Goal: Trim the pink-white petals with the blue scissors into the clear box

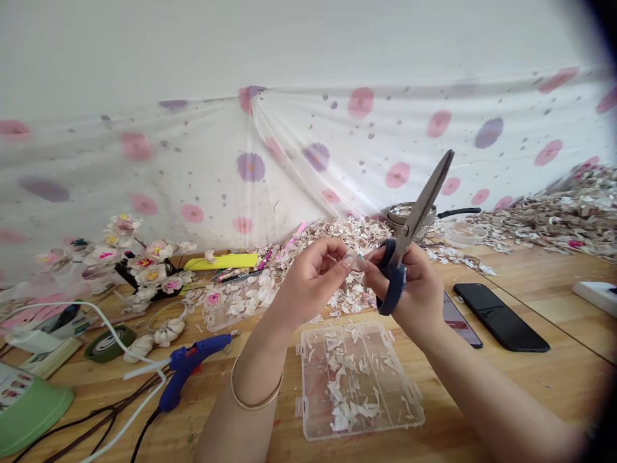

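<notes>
My right hand [418, 288] grips blue-handled scissors [403, 247], blades closed and pointing up to the right. My left hand [312, 278] is raised beside it, fingers curled, pinching a small pale translucent piece [355, 259] between thumb and forefinger; my right fingertips touch the same piece. A gold bangle sits on my left wrist. Both hands hover above a clear plastic compartment box [359, 379] holding several white flakes.
A blue glue gun [190, 366] with cables lies at the left, near green tape [110, 344] and handmade flowers [139, 257]. Piles of pale shell flakes [332, 238] spread behind. Two phones [501, 317] lie at the right; a metal pan [409, 215] stands behind the scissors.
</notes>
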Demonstrator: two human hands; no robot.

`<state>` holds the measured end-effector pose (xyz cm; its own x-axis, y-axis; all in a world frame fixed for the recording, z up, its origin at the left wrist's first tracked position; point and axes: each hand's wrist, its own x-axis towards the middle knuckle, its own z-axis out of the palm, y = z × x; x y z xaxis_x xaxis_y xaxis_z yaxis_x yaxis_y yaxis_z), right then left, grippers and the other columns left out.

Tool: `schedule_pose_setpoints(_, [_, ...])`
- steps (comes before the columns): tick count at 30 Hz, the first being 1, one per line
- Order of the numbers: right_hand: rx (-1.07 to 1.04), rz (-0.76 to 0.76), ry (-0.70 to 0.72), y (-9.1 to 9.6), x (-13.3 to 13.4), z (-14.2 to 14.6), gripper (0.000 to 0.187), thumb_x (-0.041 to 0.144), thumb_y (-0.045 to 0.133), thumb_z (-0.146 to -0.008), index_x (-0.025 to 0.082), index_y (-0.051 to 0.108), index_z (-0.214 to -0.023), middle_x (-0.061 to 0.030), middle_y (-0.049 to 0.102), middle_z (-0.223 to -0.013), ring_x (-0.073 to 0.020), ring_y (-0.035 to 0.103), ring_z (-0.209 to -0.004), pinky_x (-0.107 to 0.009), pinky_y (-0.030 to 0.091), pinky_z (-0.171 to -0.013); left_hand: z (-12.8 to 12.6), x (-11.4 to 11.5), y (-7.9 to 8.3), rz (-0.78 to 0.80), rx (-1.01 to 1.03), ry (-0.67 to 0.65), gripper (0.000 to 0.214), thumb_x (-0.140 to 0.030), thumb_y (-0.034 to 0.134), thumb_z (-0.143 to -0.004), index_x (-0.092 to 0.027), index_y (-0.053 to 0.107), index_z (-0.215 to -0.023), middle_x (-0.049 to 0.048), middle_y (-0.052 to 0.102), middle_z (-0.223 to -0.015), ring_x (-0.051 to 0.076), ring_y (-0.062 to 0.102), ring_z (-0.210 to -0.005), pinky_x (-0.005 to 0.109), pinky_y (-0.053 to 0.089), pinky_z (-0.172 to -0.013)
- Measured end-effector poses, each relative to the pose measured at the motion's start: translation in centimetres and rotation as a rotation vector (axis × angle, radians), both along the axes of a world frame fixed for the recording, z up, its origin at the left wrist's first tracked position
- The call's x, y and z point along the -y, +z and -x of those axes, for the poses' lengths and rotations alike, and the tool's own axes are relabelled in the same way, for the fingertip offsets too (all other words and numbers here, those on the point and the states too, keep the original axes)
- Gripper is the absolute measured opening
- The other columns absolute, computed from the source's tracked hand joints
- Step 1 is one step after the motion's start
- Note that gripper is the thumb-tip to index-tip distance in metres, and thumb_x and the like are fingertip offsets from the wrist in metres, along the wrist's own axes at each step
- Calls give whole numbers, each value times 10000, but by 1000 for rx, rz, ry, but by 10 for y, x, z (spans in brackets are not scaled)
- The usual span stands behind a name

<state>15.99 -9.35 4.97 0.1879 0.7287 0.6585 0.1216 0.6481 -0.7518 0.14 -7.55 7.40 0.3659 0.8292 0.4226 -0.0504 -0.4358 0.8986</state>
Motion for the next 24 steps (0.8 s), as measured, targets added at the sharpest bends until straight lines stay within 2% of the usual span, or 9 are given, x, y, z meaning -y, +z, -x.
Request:
schedule_pose_setpoints(6, [-132,146,113,7,0,5,208,242,758,-719,216,557,-769,54,576,-597,-99,527,-460,-218,418,-399,1,-5,-4,3,14,90,223,-406,668,-861,-210,623,-956,-4,598,-747,99,563,-631,220,461,-587])
schedule_pose_setpoints(10, [-183,129,104,5,0,6,209,236,756,-714,217,558,-779,51,594,-603,-103,546,-473,-224,434,-419,-4,-7,-5,22,40,102,243,-399,723,-814,-215,671,-964,8,617,-807,93,552,-636,210,446,-558])
schedule_pose_setpoints(13, [-204,107,99,5,1,6,213,242,758,-730,217,555,-788,45,612,-607,-100,545,-471,-227,442,-429,-7,-6,-4,-33,64,114,213,-365,746,-793,-201,711,-925,24,622,-887,84,544,-640,209,443,-550])
schedule_pose_setpoints(16, [-192,104,134,8,0,3,238,300,757,-769,218,534,-791,39,620,-608,-102,549,-469,-233,447,-437,-4,-7,-2,-70,82,149,174,-341,746,-794,-191,734,-882,23,620,-878,79,554,-630,205,444,-547])
schedule_pose_setpoints(20, [-67,96,269,16,-5,-18,310,465,669,-867,215,494,-809,-26,686,-756,-126,595,-530,-273,473,-498,12,-7,3,-154,100,298,181,-338,745,-797,-202,754,-916,27,648,-899,74,541,-611,199,447,-546])
schedule_pose_setpoints(24, [165,87,399,20,-8,-48,423,644,561,-870,227,496,-875,-10,596,-681,-160,543,-563,-311,461,-530,28,-4,10,-354,45,532,182,-336,733,-808,-194,758,-918,33,667,-887,102,553,-660,219,479,-609])
